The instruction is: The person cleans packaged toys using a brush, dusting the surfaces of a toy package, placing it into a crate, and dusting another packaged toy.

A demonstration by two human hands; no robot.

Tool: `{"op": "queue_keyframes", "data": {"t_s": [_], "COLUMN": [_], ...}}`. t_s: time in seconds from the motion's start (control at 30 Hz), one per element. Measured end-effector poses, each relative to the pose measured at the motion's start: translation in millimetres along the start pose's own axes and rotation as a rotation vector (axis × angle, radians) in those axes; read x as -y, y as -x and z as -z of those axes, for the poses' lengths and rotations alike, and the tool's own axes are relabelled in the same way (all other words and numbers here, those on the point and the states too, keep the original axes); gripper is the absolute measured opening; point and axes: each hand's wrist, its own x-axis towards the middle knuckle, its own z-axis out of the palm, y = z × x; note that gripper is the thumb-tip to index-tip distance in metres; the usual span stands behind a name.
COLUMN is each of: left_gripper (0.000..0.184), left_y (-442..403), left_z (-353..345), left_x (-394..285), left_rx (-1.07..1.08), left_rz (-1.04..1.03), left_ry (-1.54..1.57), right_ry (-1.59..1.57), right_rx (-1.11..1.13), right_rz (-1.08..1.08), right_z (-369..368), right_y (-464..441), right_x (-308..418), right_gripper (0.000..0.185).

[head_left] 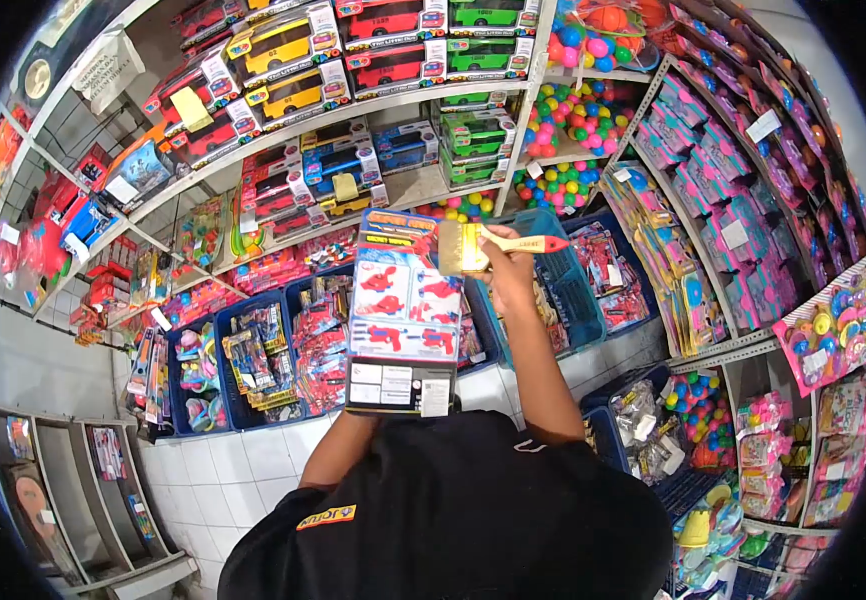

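Note:
My right hand is closed around the handle of a flat paintbrush, whose pale bristles point left and whose handle end is red. The bristles are at the upper right of a boxed toy gun set, overlapping it in view; whether they touch it I cannot tell. Pictures of red and blue toy guns cover the box face, with white labels along its lower end. My left forearm runs in under the near end of the box, which it holds up in front of my chest; the fingers are hidden behind it.
Shelves ahead carry boxed toy buses. Blue baskets of packaged toys stand along the floor below. A teal crate sits beyond my right arm. Bags of coloured balls and a pegged rack of pink toy packs are at right.

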Motion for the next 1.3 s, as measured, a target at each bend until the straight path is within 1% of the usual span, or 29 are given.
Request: {"op": "queue_keyframes", "data": {"t_s": [0.1,0.2,0.27,0.33,0.4,0.43,0.47,0.53,0.63,0.73,0.87,0.93,0.97,1.0,1.07,1.1,1.13,1.2,1.27,1.3], "left_gripper": [0.075,0.074,0.074,0.073,0.073,0.073,0.072,0.072,0.071,0.070,0.069,0.069,0.069,0.068,0.068,0.067,0.067,0.067,0.066,0.066], "left_y": [-6.6,-14.4,-20.4,-26.1,-29.6,-30.3,-29.6,-29.7,-29.0,-25.3,-20.5,-17.4,-16.5,-15.2,-15.3,-14.4,-15.5,-16.0,-17.0,-17.4], "left_z": [-4.2,-9.4,-14.8,-18.7,-20.6,-20.7,-20.2,-18.1,-11.0,-4.6,0.5,1.1,1.5,1.2,-0.5,-2.0,-3.1,-4.7,-4.9,-4.7], "left_x": [-7.1,-7.3,-5.5,-2.6,-2.6,-4.0,-4.5,-9.7,-20.5,-25.7,-12.1,5.0,11.6,18.6,28.1,31.5,33.2,36.2,35.4,34.5], "left_rx": [0.026,0.050,0.066,0.082,0.087,0.088,0.084,0.078,0.060,0.037,0.002,-0.012,-0.020,-0.028,-0.035,-0.040,-0.043,-0.046,-0.049,-0.048], "left_rz": [-0.012,-0.006,0.003,0.003,0.005,0.002,0.002,-0.005,-0.036,-0.045,-0.012,0.020,0.034,0.046,0.061,0.066,0.068,0.070,0.064,0.059], "left_ry": [-0.004,0.002,0.001,0.008,0.005,0.005,0.004,-0.003,-0.022,-0.039,-0.035,-0.011,0.000,0.012,0.033,0.039,0.046,0.055,0.061,0.062], "right_ry": [0.004,-0.015,0.050,0.074,0.226,0.160,0.199,0.316,0.460,0.402,0.354,0.325,0.261,0.202,0.083,0.010,-0.017,-0.057,-0.080,-0.012], "right_rx": [0.062,0.127,0.200,0.287,0.418,0.452,0.533,0.616,0.731,0.623,0.319,0.145,0.099,0.026,-0.083,-0.046,-0.054,-0.069,-0.018,-0.011], "right_rz": [-0.085,-0.051,-0.061,-0.008,0.088,-0.102,-0.113,-0.163,-0.160,-0.173,-0.166,-0.126,0.025,-0.009,0.043,0.091,0.129,0.139,0.105,0.032], "right_z": [2.8,-8.4,-23.3,-35.1,-37.8,-35.2,-30.2,-18.7,9.5,39.2,58.4,66.6,69.4,63.4,52.2,48.9,44.0,28.9,14.9,10.1], "right_y": [19.4,35.4,46.9,57.5,66.0,74.9,78.9,89.4,90.9,79.6,50.1,28.3,16.0,11.3,-1.3,-7.5,-13.0,-11.9,-2.2,6.2], "right_x": [-8.5,-25.7,-32.4,-40.5,-42.0,-36.1,-32.2,-26.6,-28.4,-29.5,-12.2,-11.8,-15.8,-4.6,6.8,9.5,10.9,14.1,9.1,5.5], "right_gripper": [0.027,0.025,0.024,0.026,0.026,0.024,0.026,0.028,0.030,0.029,0.028,0.026,0.027,0.029,0.029,0.029,0.028,0.029,0.030,0.025]}}
